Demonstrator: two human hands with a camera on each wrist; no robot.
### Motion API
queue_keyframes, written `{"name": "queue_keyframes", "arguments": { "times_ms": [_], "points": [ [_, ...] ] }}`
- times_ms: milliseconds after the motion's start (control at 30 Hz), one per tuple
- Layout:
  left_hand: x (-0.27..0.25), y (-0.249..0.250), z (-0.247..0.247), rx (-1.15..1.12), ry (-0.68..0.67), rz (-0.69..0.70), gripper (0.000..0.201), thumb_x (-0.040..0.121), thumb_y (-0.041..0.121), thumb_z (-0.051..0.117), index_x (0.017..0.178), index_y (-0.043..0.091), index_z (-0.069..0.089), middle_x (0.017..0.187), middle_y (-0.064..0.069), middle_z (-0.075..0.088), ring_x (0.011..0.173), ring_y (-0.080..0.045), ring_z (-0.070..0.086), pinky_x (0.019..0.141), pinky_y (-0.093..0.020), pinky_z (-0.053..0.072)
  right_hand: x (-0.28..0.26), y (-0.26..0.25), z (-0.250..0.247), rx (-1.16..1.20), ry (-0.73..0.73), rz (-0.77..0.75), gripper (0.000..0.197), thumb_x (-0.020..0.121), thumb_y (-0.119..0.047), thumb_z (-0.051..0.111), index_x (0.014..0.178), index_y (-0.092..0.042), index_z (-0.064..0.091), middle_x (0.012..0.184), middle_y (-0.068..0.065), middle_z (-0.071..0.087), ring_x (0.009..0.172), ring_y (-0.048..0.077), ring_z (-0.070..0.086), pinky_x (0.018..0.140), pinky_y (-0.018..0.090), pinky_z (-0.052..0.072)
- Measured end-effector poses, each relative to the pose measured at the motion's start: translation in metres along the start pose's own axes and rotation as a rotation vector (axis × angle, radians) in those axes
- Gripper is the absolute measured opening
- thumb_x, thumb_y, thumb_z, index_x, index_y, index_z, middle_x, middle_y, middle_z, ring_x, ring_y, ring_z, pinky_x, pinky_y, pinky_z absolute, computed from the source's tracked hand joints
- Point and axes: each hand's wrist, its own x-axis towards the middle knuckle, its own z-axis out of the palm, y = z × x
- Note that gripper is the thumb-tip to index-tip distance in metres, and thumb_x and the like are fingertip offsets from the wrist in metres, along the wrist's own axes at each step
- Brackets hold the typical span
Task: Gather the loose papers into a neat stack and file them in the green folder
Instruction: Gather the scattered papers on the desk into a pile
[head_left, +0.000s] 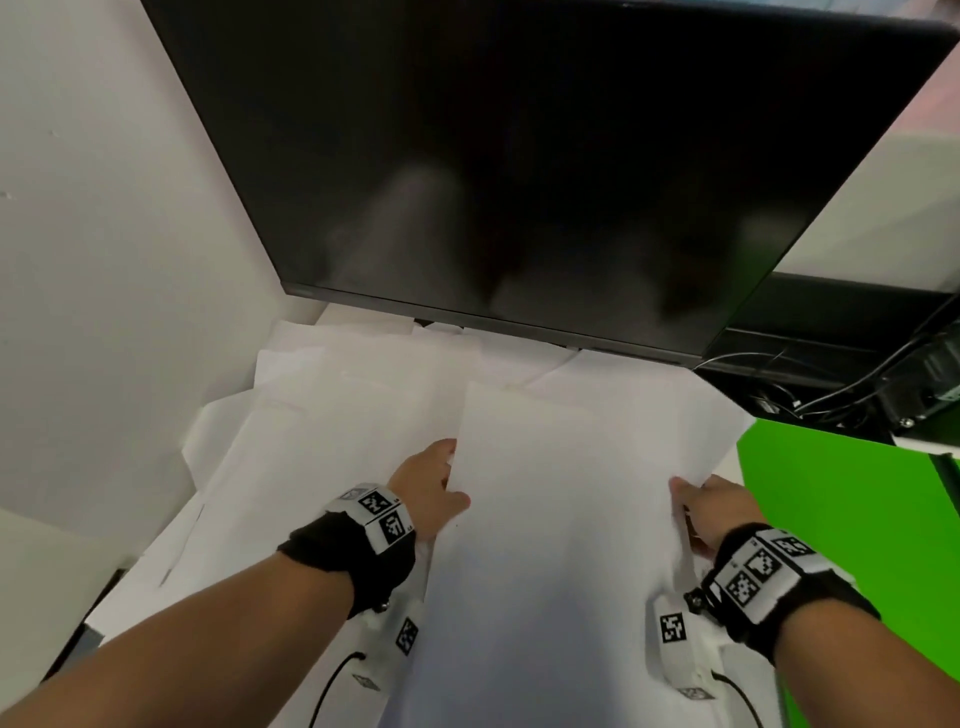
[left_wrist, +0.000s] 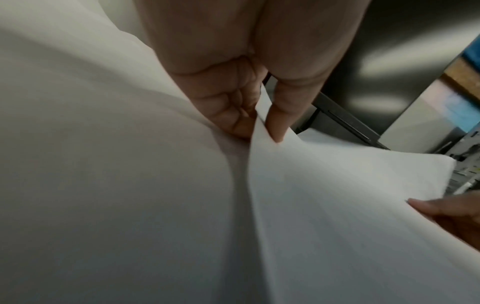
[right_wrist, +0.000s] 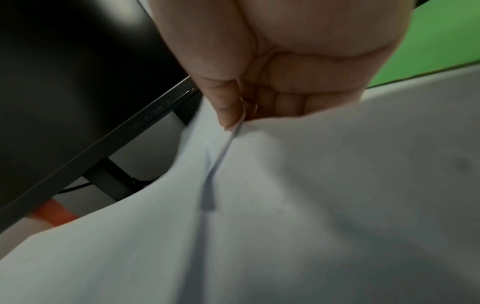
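A stack of white papers is held up in front of me, above several loose sheets spread over the desk. My left hand pinches the stack's left edge, thumb on top and fingers beneath; the left wrist view shows that pinch on the papers by the left hand. My right hand grips the stack's right edge, and in the right wrist view the right hand has its thumb pressed on the sheet edges. The green folder lies at the right, beside the right hand.
A large dark monitor hangs over the far half of the desk, its lower edge just beyond the papers. Black cables and a device sit at the back right. A white wall closes off the left side.
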Motion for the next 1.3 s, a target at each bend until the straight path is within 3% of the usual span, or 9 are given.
{"name": "queue_keyframes", "arguments": {
  "times_ms": [67,167,333,433,600,733,867,1167,1300],
  "points": [
    [0.003,-0.007,-0.01,-0.015,0.054,-0.026,0.048,0.083,0.01,0.059,0.129,0.011,0.046,0.121,-0.006,0.062,0.104,-0.022,0.06,0.09,-0.027,0.047,0.004,-0.003,-0.005,-0.017,-0.06,0.025,0.026,0.09,-0.024,0.055,0.067,-0.012,0.05,0.086,0.018,0.062,0.083,0.034,0.062,0.081,0.047,0.054],
    [0.011,-0.017,-0.026,-0.047,0.183,-0.104,0.04,0.084,0.009,0.058,0.124,0.009,0.051,0.109,-0.005,0.062,0.093,-0.017,0.055,0.08,-0.023,0.04,0.003,-0.005,-0.014,0.063,-0.2,0.082,0.017,0.095,-0.011,0.047,0.079,-0.007,0.051,0.078,0.017,0.06,0.07,0.029,0.059,0.063,0.037,0.051],
    [0.017,-0.024,-0.025,-0.018,0.162,-0.117,0.032,0.083,0.012,0.058,0.115,0.01,0.055,0.095,-0.005,0.064,0.085,-0.02,0.058,0.063,-0.019,0.042,0.004,-0.01,-0.012,0.117,-0.223,0.066,0.01,0.093,-0.007,0.051,0.088,0.001,0.055,0.074,0.018,0.059,0.067,0.029,0.056,0.07,0.042,0.052],
    [0.021,-0.019,-0.012,-0.044,0.151,-0.102,0.032,0.083,0.014,0.059,0.114,0.012,0.055,0.103,-0.011,0.067,0.094,-0.027,0.062,0.079,-0.029,0.048,-0.004,-0.014,0.004,0.271,-0.194,0.051,0.031,0.083,-0.013,0.065,0.102,0.01,0.057,0.083,0.021,0.061,0.076,0.033,0.059,0.078,0.045,0.051],
    [0.016,-0.01,0.004,-0.068,0.114,-0.055,0.037,0.084,0.018,0.06,0.12,0.013,0.055,0.099,0.0,0.064,0.093,-0.019,0.06,0.079,-0.024,0.043,-0.025,-0.007,0.036,0.273,-0.09,-0.023,0.054,0.047,-0.016,0.081,0.097,-0.011,0.061,0.097,0.015,0.069,0.09,0.035,0.066,0.085,0.048,0.053],
    [0.004,-0.019,-0.015,0.147,0.172,-0.059,0.046,0.088,0.03,0.055,0.131,0.019,0.048,0.131,-0.003,0.051,0.116,-0.021,0.052,0.096,-0.026,0.038,-0.033,-0.009,0.023,0.029,-0.017,-0.051,0.04,0.071,-0.013,0.077,0.104,0.006,0.063,0.092,0.014,0.062,0.098,0.035,0.062,0.078,0.031,0.043],
    [-0.009,-0.05,-0.056,0.601,0.327,-0.408,0.078,0.07,0.057,0.062,0.134,0.025,0.032,0.139,-0.01,0.034,0.121,-0.036,0.039,0.099,-0.045,0.038,-0.042,-0.008,0.014,-0.016,-0.017,-0.111,0.036,0.075,-0.015,0.075,0.101,0.008,0.064,0.106,0.023,0.067,0.098,0.036,0.062,0.078,0.03,0.042],
    [-0.019,-0.094,-0.087,0.302,0.395,-0.75,0.115,0.048,0.07,0.072,0.135,0.01,0.028,0.134,-0.017,0.034,0.122,-0.039,0.043,0.102,-0.047,0.04,-0.051,0.011,0.023,0.021,-0.167,-0.048,0.018,0.068,-0.002,0.077,0.08,-0.001,0.064,0.096,0.024,0.068,0.092,0.036,0.065,0.091,0.043,0.05],
    [-0.025,-0.102,-0.093,0.26,0.414,-0.772,0.105,0.051,0.068,0.073,0.13,0.007,0.039,0.128,-0.018,0.046,0.115,-0.037,0.05,0.098,-0.044,0.044,-0.053,0.016,0.019,0.173,-0.158,0.019,0.037,0.065,0.002,0.073,0.099,0.012,0.062,0.095,0.027,0.068,0.089,0.039,0.065,0.088,0.047,0.051]
  ]
}}
